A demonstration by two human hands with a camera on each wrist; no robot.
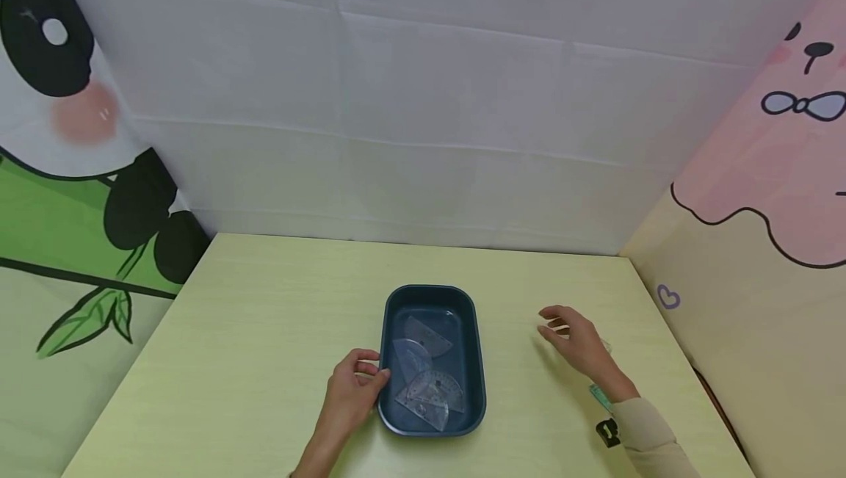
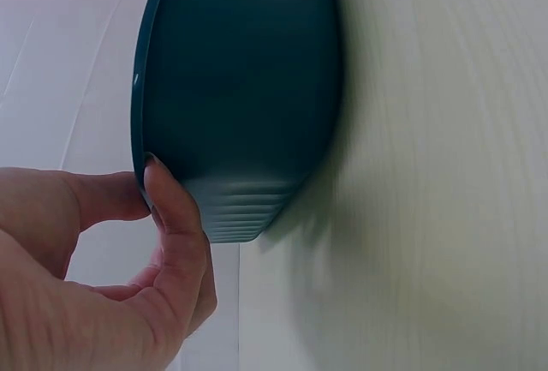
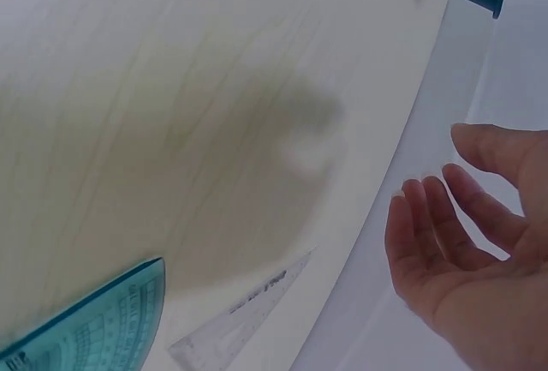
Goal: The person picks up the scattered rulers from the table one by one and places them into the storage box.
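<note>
A dark blue rectangular tray (image 1: 465, 349) lies on the table, holding several clear plastic drawing tools, among them a set square (image 1: 432, 338) and a protractor (image 1: 411, 357). My left hand (image 1: 350, 394) pinches the tray's left rim between thumb and fingers. To the right of the tray, my right hand (image 1: 577, 343) hovers over the table with fingers relaxed and nothing in them. Below it, the right wrist view shows a teal protractor (image 3: 103, 324) and a clear set square (image 3: 244, 320) lying on the tabletop. The right forearm partly covers these in the head view.
A small black object (image 1: 608, 432) lies beside the right sleeve on the pale yellow table (image 1: 277, 316). A white cloth wall (image 1: 423, 96) stands behind the table. Printed cartoon panels flank it on the left and right.
</note>
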